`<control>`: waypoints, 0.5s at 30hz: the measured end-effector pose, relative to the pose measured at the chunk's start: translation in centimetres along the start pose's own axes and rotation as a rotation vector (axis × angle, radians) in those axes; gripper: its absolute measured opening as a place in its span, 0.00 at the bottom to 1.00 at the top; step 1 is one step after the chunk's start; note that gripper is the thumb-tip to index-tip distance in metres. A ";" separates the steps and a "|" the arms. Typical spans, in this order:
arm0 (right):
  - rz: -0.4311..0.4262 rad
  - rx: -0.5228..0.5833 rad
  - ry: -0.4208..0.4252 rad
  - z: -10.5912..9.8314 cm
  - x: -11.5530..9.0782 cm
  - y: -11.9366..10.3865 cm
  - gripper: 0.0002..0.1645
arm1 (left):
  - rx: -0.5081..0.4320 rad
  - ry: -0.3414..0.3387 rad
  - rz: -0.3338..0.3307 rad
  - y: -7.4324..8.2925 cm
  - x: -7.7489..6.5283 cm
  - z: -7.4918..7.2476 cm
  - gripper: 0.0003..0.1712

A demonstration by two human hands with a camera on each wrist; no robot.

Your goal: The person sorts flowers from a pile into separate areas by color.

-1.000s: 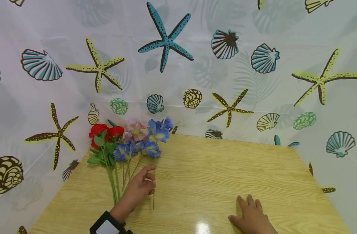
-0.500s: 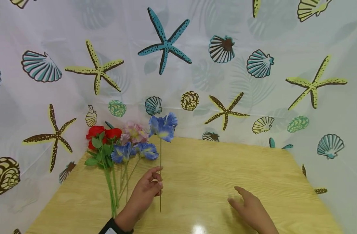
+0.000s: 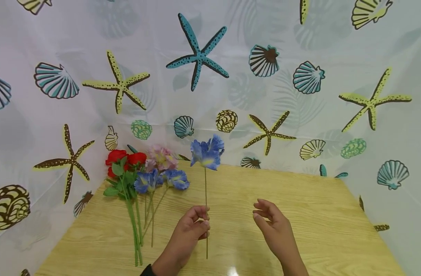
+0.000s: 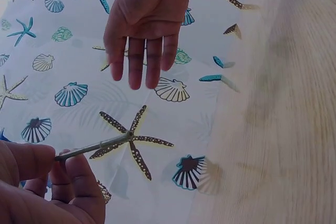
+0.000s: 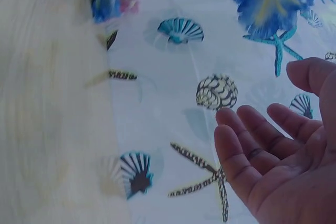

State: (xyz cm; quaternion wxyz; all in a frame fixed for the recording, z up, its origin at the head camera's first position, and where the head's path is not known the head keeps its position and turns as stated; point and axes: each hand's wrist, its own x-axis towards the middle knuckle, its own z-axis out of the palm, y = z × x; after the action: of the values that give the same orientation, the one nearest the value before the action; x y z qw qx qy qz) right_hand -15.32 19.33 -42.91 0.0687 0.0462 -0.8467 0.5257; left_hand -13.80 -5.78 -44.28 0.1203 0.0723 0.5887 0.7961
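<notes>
Between thumb and fingers, my left hand (image 3: 189, 234) pinches the thin stem of a blue artificial iris (image 3: 207, 152). The flower stands upright, its bloom well above the hand and the stem's end below it. In the left wrist view the stem (image 4: 100, 145) points away from the pinching fingertips. My right hand (image 3: 277, 230) is raised to the right of the iris, holding nothing, its fingers loosely bent and apart from the stem. The right wrist view shows its palm (image 5: 294, 166) and the blue bloom (image 5: 273, 3) beyond it.
On the table's left side lie red roses (image 3: 116, 158) with green leaves, a pink flower (image 3: 161, 157) and more blue irises (image 3: 176, 179), stems toward me. The wooden table (image 3: 265, 191) meets a white cloth (image 3: 231, 92) printed with starfish and shells.
My left hand has lifted the blue iris from beside the other flowers and carried it right, now upright. My right hand has risen from the table and moved left toward it.
</notes>
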 end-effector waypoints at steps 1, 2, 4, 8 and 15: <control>-0.006 0.029 -0.002 0.3 0.0 -0.3 0.25 | -0.005 -0.003 -0.004 -0.1 0.0 0.3 0.16; -0.011 0.060 -0.004 0.6 0.0 -0.6 0.24 | -0.013 -0.005 -0.011 -0.2 0.0 0.5 0.17; -0.015 0.116 -0.008 1.1 0.0 -1.1 0.24 | -0.025 -0.010 -0.020 -0.5 0.1 1.0 0.17; -0.022 0.205 -0.013 2.0 0.1 -1.7 0.23 | -0.041 -0.013 -0.012 -1.3 0.4 2.2 0.16; -0.046 0.251 -0.047 3.1 0.8 -2.5 0.24 | 0.011 0.022 0.045 -2.2 1.4 3.7 0.13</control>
State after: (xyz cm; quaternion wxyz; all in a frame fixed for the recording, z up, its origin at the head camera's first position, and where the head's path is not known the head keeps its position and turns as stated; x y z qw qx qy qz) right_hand -15.98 15.42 -41.90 0.0544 0.0862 -0.7744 0.6244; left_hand -14.01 -1.39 -45.28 0.0957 0.0775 0.5924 0.7962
